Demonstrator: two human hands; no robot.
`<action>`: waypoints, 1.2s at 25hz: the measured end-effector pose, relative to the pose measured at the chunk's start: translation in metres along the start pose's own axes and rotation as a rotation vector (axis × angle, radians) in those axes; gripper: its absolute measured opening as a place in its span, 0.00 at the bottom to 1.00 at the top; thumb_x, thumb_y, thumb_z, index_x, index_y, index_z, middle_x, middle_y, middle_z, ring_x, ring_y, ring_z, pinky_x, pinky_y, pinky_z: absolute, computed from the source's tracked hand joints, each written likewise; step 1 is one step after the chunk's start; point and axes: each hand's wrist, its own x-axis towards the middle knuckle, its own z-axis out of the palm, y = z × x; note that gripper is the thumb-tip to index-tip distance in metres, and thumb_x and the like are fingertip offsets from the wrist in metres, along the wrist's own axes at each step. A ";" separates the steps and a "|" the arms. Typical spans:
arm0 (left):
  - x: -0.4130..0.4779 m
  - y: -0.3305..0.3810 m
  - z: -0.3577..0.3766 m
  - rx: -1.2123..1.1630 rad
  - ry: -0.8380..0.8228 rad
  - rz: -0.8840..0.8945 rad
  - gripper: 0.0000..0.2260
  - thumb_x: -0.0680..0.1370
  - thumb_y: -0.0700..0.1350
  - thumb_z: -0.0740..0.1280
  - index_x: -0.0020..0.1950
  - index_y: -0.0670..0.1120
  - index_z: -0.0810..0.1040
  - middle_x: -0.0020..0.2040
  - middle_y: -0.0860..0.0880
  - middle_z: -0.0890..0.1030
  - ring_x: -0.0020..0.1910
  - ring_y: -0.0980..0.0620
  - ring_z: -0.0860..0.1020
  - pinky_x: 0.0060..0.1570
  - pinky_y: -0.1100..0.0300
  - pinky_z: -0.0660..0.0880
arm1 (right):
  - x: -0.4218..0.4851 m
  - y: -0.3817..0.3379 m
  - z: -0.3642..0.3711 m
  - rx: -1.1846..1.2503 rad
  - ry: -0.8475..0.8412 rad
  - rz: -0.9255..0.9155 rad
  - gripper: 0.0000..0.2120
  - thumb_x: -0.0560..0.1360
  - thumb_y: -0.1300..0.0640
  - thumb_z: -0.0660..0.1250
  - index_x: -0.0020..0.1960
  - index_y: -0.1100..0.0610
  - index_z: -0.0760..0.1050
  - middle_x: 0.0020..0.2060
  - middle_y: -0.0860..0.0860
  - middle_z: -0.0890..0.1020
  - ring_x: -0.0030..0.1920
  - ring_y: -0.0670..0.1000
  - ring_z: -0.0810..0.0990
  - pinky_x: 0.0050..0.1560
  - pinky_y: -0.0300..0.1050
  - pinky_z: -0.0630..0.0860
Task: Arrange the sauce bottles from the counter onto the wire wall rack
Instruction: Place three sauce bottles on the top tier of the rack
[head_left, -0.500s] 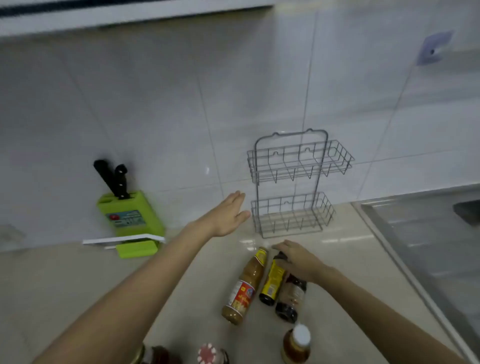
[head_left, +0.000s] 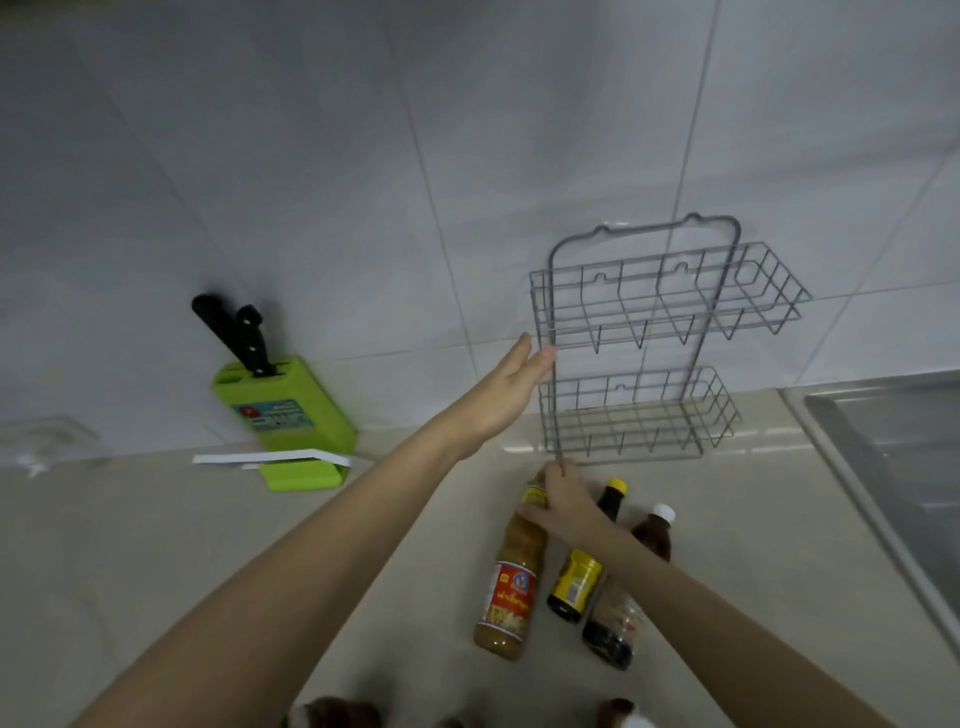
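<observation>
A grey two-tier wire rack (head_left: 654, 343) stands against the white tiled wall with nothing in its baskets. My left hand (head_left: 506, 395) is stretched out flat, fingers together, its tips touching the rack's left edge between the tiers. Three sauce bottles lie on the beige counter below: a tan sauce bottle (head_left: 511, 582) with a red label, a dark bottle with a yellow label (head_left: 576, 577), and a dark bottle with a white cap (head_left: 649, 535). My right hand (head_left: 563, 501) is wrapped around the tan bottle's neck.
A green knife block (head_left: 291, 415) with two black-handled knives leans on the wall at left, a white strip in front of it. A steel sink (head_left: 893, 457) lies at the right. More bottle tops (head_left: 337, 714) show at the bottom edge.
My left hand has moved right and up to the rack's left edge. My right hand has shifted from the middle bottles onto the tan bottle's neck. The camera has moved closer.
</observation>
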 end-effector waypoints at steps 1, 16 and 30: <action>0.002 0.002 -0.001 -0.064 -0.014 -0.002 0.29 0.81 0.62 0.48 0.79 0.52 0.46 0.80 0.57 0.48 0.78 0.57 0.49 0.78 0.55 0.44 | 0.004 -0.004 0.004 0.042 0.031 0.086 0.30 0.70 0.47 0.73 0.62 0.61 0.65 0.61 0.57 0.68 0.64 0.58 0.69 0.57 0.47 0.70; 0.017 0.033 -0.023 -0.306 -0.096 -0.020 0.38 0.77 0.68 0.41 0.78 0.44 0.49 0.79 0.45 0.54 0.78 0.49 0.57 0.78 0.53 0.53 | -0.017 -0.026 -0.013 0.858 -0.008 0.205 0.13 0.74 0.62 0.69 0.55 0.59 0.68 0.51 0.56 0.80 0.46 0.49 0.81 0.42 0.41 0.80; 0.010 0.031 -0.020 -0.568 -0.095 -0.036 0.46 0.72 0.74 0.41 0.78 0.41 0.47 0.79 0.41 0.50 0.79 0.46 0.52 0.78 0.51 0.49 | -0.091 -0.070 -0.230 1.250 0.909 -0.235 0.17 0.76 0.58 0.67 0.63 0.59 0.69 0.56 0.55 0.78 0.52 0.50 0.80 0.49 0.52 0.81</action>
